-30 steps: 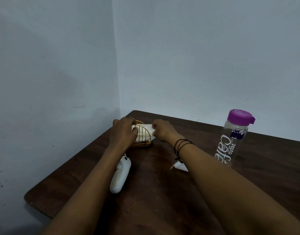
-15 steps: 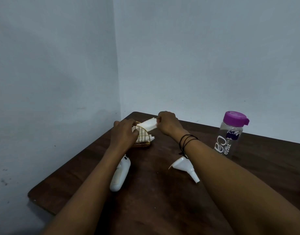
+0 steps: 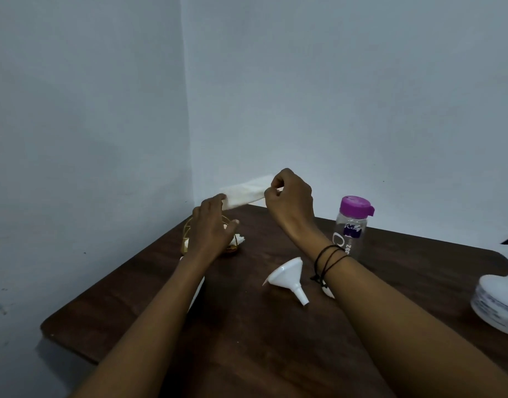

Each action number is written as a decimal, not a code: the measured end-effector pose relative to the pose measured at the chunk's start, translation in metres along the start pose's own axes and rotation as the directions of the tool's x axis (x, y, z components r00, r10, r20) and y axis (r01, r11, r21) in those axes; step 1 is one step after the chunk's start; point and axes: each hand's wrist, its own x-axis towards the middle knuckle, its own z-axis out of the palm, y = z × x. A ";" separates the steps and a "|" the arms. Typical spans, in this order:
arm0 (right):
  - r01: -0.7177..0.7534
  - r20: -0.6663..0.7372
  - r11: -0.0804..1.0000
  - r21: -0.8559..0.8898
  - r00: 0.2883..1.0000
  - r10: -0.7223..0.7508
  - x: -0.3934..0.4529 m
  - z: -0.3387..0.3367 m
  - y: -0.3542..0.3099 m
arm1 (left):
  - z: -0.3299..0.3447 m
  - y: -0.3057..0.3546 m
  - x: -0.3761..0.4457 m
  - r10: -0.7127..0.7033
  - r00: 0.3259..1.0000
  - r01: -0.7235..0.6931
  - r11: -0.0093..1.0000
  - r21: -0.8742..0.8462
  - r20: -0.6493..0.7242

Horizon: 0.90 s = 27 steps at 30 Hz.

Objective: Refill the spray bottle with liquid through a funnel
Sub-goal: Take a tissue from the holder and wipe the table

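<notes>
Presently, from the head camera, I record the right hand (image 3: 290, 202) raised above the table (image 3: 247, 334), thumb and fingers pinched together on one end of a white tissue (image 3: 244, 193). The left hand (image 3: 211, 234) has its fingers spread apart, fingertips touching the tissue's other end, and it hides most of the gold wire holder (image 3: 186, 242) behind it. The white funnel (image 3: 288, 275) lies on its side between the forearms. The purple-capped water bottle (image 3: 351, 225) stands upright beyond the right wrist. The spray bottle (image 3: 498, 300) is cut off at the right edge. A white object beneath the left forearm I cannot identify.
</notes>
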 end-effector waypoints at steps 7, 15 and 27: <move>0.003 -0.135 0.994 0.112 0.991 0.012 -0.058 -0.087 0.003 | -0.006 0.080 -0.031 -0.244 0.936 0.339 0.424 -0.840 0.254; -0.226 -0.109 0.918 0.327 0.956 0.274 -0.125 -0.172 0.073 | 0.024 0.160 -0.092 -0.062 0.880 0.476 0.131 -0.870 0.472; -0.186 0.131 0.816 -0.548 0.944 0.303 -0.217 -0.286 0.140 | 0.128 0.239 -0.146 0.060 0.703 0.386 0.805 -0.450 0.709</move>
